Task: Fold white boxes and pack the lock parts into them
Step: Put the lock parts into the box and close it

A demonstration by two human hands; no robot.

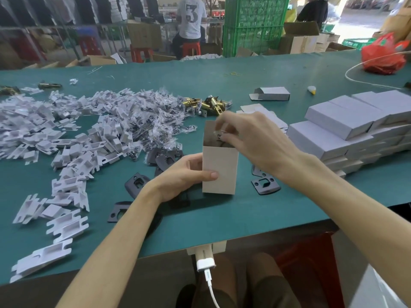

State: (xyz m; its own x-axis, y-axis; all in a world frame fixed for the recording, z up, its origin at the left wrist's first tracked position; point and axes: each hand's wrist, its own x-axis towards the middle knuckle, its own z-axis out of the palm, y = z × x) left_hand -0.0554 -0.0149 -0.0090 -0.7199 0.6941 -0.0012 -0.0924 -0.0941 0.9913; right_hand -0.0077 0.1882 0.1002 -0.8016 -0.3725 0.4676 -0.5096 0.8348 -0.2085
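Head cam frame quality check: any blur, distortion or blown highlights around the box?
Head view: wide-angle distortion bows the table edge; fingertips of the right hand blur at the white box mouth, so what they pinch is unclear; daylight top right is blown out; soft light, faint shadow under the left hand.
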